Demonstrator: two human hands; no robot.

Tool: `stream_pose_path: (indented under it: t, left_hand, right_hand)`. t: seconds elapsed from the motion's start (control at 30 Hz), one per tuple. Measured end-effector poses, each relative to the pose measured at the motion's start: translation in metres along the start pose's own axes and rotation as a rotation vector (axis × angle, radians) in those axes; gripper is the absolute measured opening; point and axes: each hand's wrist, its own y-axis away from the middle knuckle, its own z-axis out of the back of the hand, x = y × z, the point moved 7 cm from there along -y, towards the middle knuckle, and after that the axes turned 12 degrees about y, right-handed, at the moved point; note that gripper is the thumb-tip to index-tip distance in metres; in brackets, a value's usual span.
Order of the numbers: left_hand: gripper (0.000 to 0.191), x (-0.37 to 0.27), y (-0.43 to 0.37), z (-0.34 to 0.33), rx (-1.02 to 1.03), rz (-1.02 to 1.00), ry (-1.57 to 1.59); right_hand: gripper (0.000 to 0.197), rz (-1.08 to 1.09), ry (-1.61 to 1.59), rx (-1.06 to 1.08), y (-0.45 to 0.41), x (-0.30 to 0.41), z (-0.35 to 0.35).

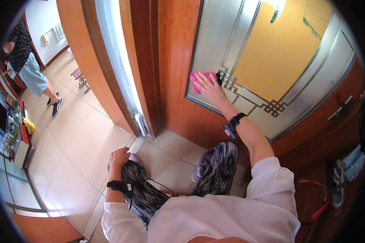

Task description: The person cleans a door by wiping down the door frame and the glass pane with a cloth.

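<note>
My right hand (211,91) presses a folded pink cloth (197,86) flat against the frosted glass panel (218,36) of a wooden door (178,60). The cloth lies near the panel's lower left corner, beside a metal lattice ornament (228,79). Farther right, a second lattice ornament (274,108) sits below a yellowish pane (279,54). My left hand (119,156) rests over my knee with its fingers loosely bent, and I see nothing in it. Both wrists wear black straps with small devices.
A metal handle (340,108) is on the door's right part. Shoes (338,182) sit at the lower right. A wooden door frame (88,60) and a white pipe (140,124) stand left of the door. Another person (33,73) stands far left, near a low cabinet (21,152) and a small stool (79,76).
</note>
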Motion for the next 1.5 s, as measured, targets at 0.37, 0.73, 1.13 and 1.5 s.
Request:
stream_pose_path:
  t: [0.37,0.73,1.13,1.5]
  left_hand:
    - [0.033,-0.007,0.003,-0.005,-0.009,-0.023,-0.146]
    - [0.034,-0.008,-0.002,0.003,-0.028,0.045,-0.188]
    - [0.035,-0.004,-0.006,-0.008,-0.015,-0.012,-0.158]
    - [0.032,-0.009,-0.001,-0.005,-0.004,-0.032,-0.254]
  right_hand:
    - [0.052,-0.522,-0.114,-0.085,-0.008,-0.282,0.095]
    - [0.062,-0.558,0.425,-0.366,0.014,-0.329,0.122]
    - [0.045,0.151,-0.023,0.044,0.157,-0.099,0.032]
    - [0.06,-0.786,0.455,-0.384,0.108,-0.484,0.168]
